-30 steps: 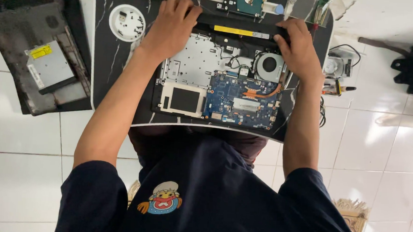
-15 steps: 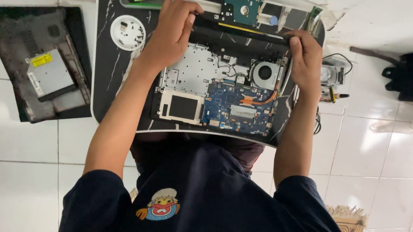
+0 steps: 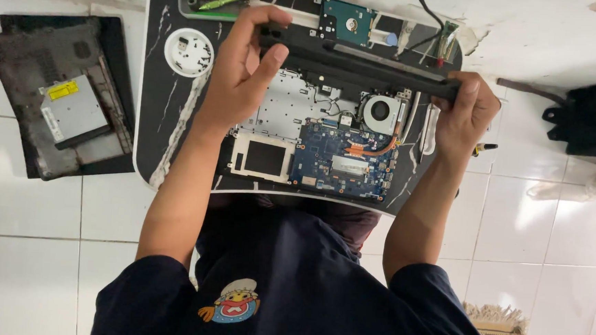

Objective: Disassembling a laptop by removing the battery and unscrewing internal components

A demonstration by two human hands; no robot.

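Both hands clamped on long black battery bar (image 3: 359, 69) (left hand (image 3: 238, 74), right hand (image 3: 467, 112)); opened laptop (image 3: 313, 141) beneath

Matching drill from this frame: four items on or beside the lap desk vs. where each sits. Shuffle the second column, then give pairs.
1. long black bar
2. white round dish
3. cooling fan
4. silver optical drive

A. in the open laptop, right of middle
B. on the dark cover left of the desk
C. held between left hand and right hand
D. desk's left side, holding small screws

Pairs: 1-C, 2-D, 3-A, 4-B
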